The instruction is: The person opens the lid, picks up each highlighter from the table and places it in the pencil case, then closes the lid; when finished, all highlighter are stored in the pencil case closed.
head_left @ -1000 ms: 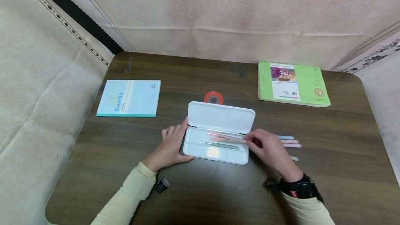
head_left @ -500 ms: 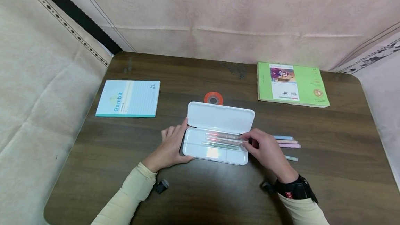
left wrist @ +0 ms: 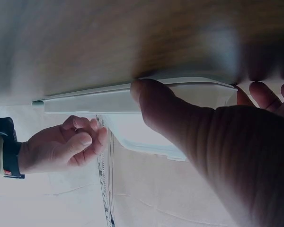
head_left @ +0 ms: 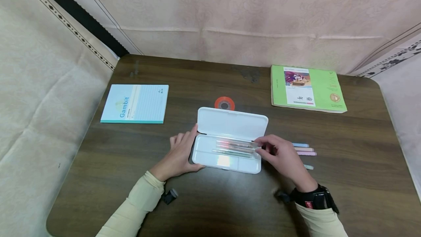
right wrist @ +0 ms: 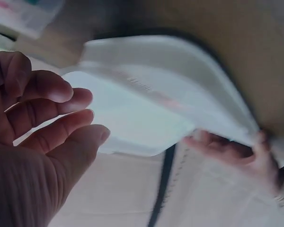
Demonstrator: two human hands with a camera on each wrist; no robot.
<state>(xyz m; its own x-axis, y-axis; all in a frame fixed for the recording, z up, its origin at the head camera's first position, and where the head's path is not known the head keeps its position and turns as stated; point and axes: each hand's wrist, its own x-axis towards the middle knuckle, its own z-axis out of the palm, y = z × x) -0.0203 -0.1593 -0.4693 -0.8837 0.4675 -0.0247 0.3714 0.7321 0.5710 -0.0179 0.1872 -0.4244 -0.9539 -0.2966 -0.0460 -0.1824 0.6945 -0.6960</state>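
Observation:
An open white pencil case [head_left: 233, 123] lies on the table, its lid tipped back. My left hand [head_left: 179, 153] holds its left end, with the thumb [left wrist: 151, 94] on the front edge and the fingers at the back. Inside lie a green pen [head_left: 231, 153] and clear pens with pinkish tips [head_left: 223, 143]. Over the case's right end hovers my right hand [head_left: 281, 156], close to the pens' ends. In the right wrist view its thumb [right wrist: 85, 149] and fingers stand apart, with nothing visible between them.
Right of the case lie a blue pen [head_left: 300, 145], a purple pen [head_left: 306, 153], a pink one between them and a pale green pen [head_left: 308, 167]. Behind stand a roll of orange tape [head_left: 224, 103], a blue notebook [head_left: 135, 103] and a green book [head_left: 323, 90].
My right hand has set a clear pen down among the others in the case and let go of it, then drawn back slightly to the right. The left hand stays put.

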